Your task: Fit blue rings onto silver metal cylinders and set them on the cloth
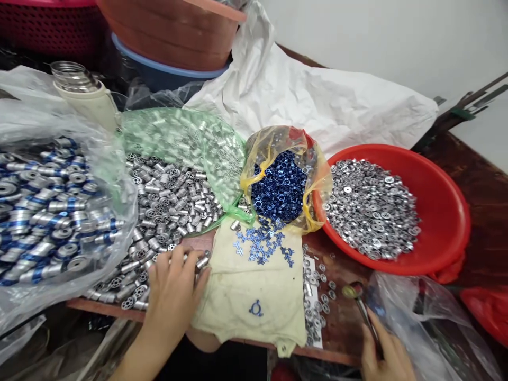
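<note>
Left hand [174, 288] palm down on heap of silver cylinders [166, 201], fingers curled, pinching one cylinder [202, 262] at the fingertips. Cream cloth [254, 291] just beside those fingers, blue clips [264, 246] scattered on it. Right hand [387, 354] low, fingers clenched round thin tool [361, 307]; small washers [317, 296] near its tip.

Bright, even light from above w/ soft shadows. Glare on crinkled clear plastic bag [59, 174] left of the grip. Slight blur and bending at edges.
</note>
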A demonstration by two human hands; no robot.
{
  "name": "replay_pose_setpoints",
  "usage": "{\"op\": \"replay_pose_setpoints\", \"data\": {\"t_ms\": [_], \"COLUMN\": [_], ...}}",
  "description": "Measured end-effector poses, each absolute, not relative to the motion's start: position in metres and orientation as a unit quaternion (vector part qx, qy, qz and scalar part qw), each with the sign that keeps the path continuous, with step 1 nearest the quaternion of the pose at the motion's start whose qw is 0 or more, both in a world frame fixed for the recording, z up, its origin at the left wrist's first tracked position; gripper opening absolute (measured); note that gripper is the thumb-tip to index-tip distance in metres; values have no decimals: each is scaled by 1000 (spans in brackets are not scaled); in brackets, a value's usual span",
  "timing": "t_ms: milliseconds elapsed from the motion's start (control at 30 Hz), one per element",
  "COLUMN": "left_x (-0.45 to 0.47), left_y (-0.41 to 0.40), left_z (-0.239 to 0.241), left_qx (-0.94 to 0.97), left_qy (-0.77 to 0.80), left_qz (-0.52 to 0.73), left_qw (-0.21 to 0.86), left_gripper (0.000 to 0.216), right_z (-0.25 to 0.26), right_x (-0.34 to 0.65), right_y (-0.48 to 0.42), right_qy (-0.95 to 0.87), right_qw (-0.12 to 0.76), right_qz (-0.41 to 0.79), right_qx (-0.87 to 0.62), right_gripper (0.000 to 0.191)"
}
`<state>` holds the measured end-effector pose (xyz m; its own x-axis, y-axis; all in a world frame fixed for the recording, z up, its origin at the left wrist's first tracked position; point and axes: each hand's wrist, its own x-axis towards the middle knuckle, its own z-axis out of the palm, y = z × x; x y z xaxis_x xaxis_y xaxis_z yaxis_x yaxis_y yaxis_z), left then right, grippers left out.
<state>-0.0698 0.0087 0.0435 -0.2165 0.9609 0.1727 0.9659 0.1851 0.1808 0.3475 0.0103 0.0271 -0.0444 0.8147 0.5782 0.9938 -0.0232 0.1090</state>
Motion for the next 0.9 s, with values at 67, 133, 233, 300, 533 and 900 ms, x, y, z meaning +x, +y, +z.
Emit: {"op": "replay_pose_setpoints", "data": {"t_ms": [67, 133, 233, 300, 533, 900], "left_x": [-61, -62, -72, -75, -46, -49], "left_y": [21, 23, 16, 18, 102, 68], "left_z": [36, 32, 29, 34, 59, 55], "left_qx": [-632, -634, -648, -649, -695, -723], "left_qy": [-770, -769, -756, -753, -708, -668], "left_qz": [-91, -88, -93, -109, -125, -173], "left_qw": [-7, -6, -7, 3, 1, -12], "left_gripper": [21, 21, 21, 22, 21, 7], "right_z": [13, 1, -4, 5, 48, 36], "right_x": [364, 378, 381, 361, 192, 150], "right_y": [11, 9, 12, 22, 107, 167], "right_qy": [-698, -715, -711, -706, -816, -841], "right_qw": [151, 135, 131, 158, 265, 206], "right_qz": [-241, -219, -209, -210, 21, 57], "right_qx": [-657, -650, -658, -657, -513, -498], "right_gripper": [53, 55, 55, 53, 23, 15]}}
